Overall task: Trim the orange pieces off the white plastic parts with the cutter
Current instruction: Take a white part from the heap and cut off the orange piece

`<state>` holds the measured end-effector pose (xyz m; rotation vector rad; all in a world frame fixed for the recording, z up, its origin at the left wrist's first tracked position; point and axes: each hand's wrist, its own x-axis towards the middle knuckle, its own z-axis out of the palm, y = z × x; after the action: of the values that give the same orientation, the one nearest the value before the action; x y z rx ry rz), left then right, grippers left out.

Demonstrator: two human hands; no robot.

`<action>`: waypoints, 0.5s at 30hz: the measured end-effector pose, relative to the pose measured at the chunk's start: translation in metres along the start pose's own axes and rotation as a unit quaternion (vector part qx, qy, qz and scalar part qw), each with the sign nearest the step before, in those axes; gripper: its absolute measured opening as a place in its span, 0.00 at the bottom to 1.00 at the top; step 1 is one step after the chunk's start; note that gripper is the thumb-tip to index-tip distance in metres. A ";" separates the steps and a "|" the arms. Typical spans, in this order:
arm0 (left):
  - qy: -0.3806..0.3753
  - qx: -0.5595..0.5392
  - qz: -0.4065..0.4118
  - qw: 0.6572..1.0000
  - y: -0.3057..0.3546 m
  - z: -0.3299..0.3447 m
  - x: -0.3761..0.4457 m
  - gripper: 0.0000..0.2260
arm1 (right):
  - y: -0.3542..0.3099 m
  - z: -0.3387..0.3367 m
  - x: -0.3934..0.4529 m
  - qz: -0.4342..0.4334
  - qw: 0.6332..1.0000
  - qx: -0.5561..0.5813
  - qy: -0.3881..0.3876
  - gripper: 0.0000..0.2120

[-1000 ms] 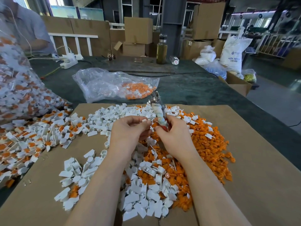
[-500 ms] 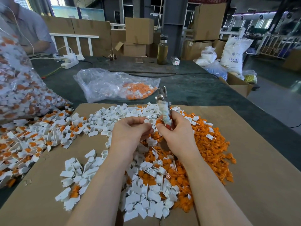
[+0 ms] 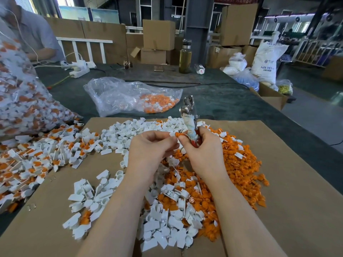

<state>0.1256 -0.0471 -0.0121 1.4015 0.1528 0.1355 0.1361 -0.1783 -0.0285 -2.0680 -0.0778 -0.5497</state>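
Left hand (image 3: 151,145): centre of the frame, fingers curled, pinching a small orange piece (image 3: 177,134) at the fingertips; any white part attached is hidden.
Right hand (image 3: 203,152): just beside it, fingers wrapped round the cutter (image 3: 189,117), which points up and away; its blade end is blurred.
White plastic parts (image 3: 167,225): heaped under the forearms, more at left.
Orange pieces (image 3: 239,173): pile to the right on the cardboard sheet (image 3: 297,201).
Clear bag (image 3: 130,95): upper centre on the green surface (image 3: 232,101), holding orange bits.
Large bag (image 3: 18,97): left edge, cut off.
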 end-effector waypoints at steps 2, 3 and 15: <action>0.022 0.071 0.040 0.996 -0.001 0.001 0.000 0.05 | -0.001 0.000 0.000 -0.004 1.000 -0.017 0.000 0.08; 0.029 0.098 0.057 0.993 -0.002 0.001 0.000 0.05 | -0.002 0.000 0.000 -0.006 1.000 -0.022 0.000 0.08; 0.023 0.211 0.152 0.965 -0.006 0.001 -0.002 0.07 | 0.000 0.000 0.002 -0.003 0.999 -0.040 -0.011 0.08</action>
<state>0.1243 -0.0495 -0.0177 1.8437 0.0000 0.4092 0.1373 -0.1787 -0.0276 -2.1519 -0.0759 -0.5425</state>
